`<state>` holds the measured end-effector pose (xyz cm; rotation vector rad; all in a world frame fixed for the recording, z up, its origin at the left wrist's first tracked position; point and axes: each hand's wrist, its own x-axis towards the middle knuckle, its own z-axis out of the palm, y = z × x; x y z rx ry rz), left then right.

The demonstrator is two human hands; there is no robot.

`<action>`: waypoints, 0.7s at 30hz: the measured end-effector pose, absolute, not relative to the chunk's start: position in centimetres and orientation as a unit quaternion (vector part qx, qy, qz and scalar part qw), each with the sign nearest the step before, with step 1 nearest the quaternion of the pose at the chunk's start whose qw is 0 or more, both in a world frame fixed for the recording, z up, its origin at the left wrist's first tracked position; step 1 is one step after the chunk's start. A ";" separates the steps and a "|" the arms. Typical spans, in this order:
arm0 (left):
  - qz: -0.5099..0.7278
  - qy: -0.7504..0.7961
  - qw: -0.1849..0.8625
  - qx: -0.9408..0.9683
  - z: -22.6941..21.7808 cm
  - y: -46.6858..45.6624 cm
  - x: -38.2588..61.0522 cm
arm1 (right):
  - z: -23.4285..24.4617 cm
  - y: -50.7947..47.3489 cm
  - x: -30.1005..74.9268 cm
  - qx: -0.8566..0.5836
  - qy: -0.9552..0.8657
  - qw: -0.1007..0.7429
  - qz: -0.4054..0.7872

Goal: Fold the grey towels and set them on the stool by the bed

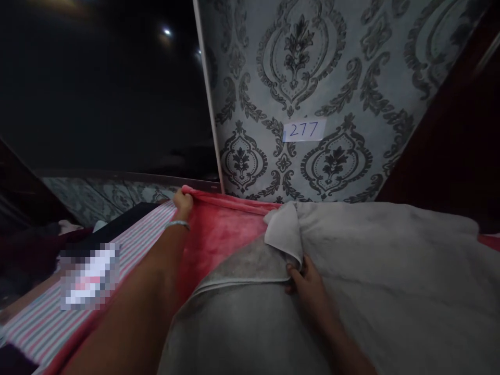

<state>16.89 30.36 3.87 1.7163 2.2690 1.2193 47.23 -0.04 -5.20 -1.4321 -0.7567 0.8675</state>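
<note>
A large plush blanket, grey on one face and red on the other, spreads across the surface before me. My left hand (183,202) is closed on the far left corner of the red blanket side (222,234), close to the wall. Nearer to me, my right hand (304,276) pinches the hemmed edge of the grey blanket side (383,271). A pale flap of the blanket (284,229) is folded over just above the right fingers. Red shows between my two hands where the grey part is turned back.
A striped cloth (136,245) in pink, white and grey lies at the left, with a pixelated patch over it. A big dark screen (109,94) stands behind. Patterned wallpaper (250,99) bears a paper label (304,129) reading 277. Dark panels flank the wall.
</note>
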 end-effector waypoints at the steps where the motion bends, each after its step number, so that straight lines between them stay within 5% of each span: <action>1: 0.398 0.735 0.021 0.549 3.2 30.8 16.9 | -5.2 0.0 47.2 -0.625 -0.327 0.602 0.375; 15: 0.399 0.725 -0.020 0.560 -2.3 33.3 17.0 | -4.2 -0.8 47.8 -0.680 -0.371 0.524 0.355; 21: 0.258 0.591 0.029 0.764 -1.8 30.7 21.2 | -4.8 -0.5 47.5 -0.663 -0.359 0.544 0.368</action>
